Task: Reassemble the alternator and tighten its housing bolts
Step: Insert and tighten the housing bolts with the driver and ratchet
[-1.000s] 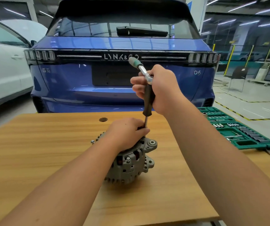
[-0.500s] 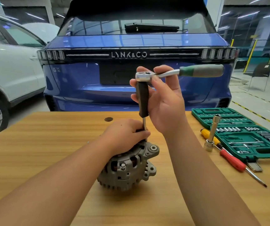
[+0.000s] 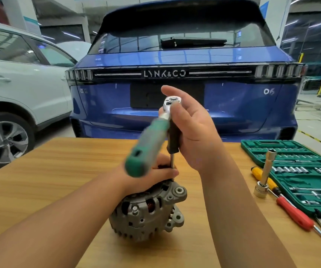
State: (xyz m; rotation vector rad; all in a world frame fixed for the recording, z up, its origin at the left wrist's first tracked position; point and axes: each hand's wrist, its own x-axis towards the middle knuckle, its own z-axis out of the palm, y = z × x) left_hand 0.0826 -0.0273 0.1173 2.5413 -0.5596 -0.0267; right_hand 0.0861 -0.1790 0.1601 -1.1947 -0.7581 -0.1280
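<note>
A grey alternator (image 3: 148, 213) stands on the wooden table (image 3: 49, 180). My left hand (image 3: 155, 171) rests curled over its top, fingers at the thin metal shaft of a black-handled extension (image 3: 173, 136) that stands upright on the housing. A ratchet (image 3: 150, 140) sits on the extension's top, and its green handle points toward me, blurred. My right hand (image 3: 192, 128) is around the extension's black grip and the ratchet head, thumb across the head, upper fingers loose.
At the table's right lie a green socket case (image 3: 299, 171), a red screwdriver (image 3: 295, 215), a yellow-handled tool (image 3: 262, 176) and an upright socket extension (image 3: 266, 173). A blue car (image 3: 233, 105) stands beyond the table, a white car (image 3: 20, 84) to the left.
The ratchet handle has swung round from pointing right to pointing toward me. My left hand stays on the alternator. The view has shifted slightly.
</note>
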